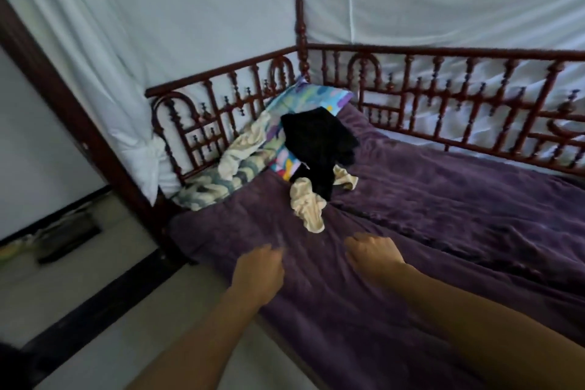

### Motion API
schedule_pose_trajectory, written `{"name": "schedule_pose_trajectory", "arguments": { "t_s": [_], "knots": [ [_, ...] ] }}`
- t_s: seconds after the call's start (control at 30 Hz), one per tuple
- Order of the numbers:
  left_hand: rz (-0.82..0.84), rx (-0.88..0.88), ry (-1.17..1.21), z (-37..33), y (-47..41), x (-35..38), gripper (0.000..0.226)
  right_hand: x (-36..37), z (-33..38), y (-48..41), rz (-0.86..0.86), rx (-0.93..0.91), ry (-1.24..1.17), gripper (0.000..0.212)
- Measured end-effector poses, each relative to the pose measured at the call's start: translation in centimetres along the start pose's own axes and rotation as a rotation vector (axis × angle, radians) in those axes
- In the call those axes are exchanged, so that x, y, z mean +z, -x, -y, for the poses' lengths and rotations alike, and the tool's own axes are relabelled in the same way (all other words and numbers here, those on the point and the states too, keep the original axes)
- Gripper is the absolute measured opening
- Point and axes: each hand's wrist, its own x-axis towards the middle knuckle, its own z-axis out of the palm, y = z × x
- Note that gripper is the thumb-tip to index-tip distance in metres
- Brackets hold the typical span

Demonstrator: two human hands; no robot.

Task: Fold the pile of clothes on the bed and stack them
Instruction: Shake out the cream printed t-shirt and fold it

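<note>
over the purple blanket [443, 199], left hand [258, 272] and right hand [373, 258] are loosely curled, holding nothing.

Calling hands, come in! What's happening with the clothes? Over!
Left hand, right hand both empty, above purple blanket. Clothes pile unfolded, untouched, by the pillow. Nothing in the way.

Setting: I log this as a bedroom in a home. A bed [316, 310] fills most of my view, spread with a purple blanket [459, 199]. A carved dark-red wooden rail [443, 95] runs along two sides and meets at a turned post [299, 9]. A white curtain [158, 16] hangs behind the rail. A patterned pillow [311, 96] sits in the corner, with loose clothes [316, 142] against it. Pale floor [110, 310] lies left of the bed.
</note>
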Motion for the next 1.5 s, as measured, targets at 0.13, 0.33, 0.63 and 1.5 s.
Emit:
{"name": "schedule_pose_trajectory", "arguments": {
  "t_s": [0.13, 0.33, 0.63, 1.5],
  "knots": [
    [0.046, -0.057, 0.033, 6.3, -1.0, 1.8, 0.020, 2.3, 3.7, -5.0, 0.023, -0.055, -0.016, 0.030],
    [0.101, -0.061, 0.025, 13.9, -7.4, 5.3, 0.021, 7.5, 5.9, -13.1, 0.064, -0.023, -0.096, 0.032],
    [0.212, 0.009, 0.073, 23.0, -19.4, 9.8, 0.021, 13.6, 6.9, -24.0, 0.321, 0.195, -0.159, 0.030],
    [0.509, 0.623, 0.128, 21.8, -52.8, 28.1, 0.028, 27.4, 4.5, -38.2, 0.467, 0.963, -0.331, 0.029]
  ]
}}
